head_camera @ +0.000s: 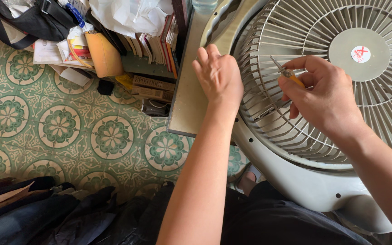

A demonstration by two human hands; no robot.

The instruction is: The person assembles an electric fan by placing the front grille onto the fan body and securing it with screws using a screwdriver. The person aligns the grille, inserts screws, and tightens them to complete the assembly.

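A large grey fan grille (341, 81) is lying across the person's lap, the left hand (218, 77) pressing flat and empty on its rim while the right hand (323, 97) is gripping small orange-handled pliers (287, 72) over the ribs, apparently working a fastening loose, calling for steady aim.

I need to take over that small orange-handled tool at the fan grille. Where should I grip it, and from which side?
Grip the orange handle, coming from the lower right, where the right hand pinches it now. The tool slants up-left with its thin metal tip at the fan grille, so the tip end looks too slim and crowded. The left hand rests on the fan's rim.
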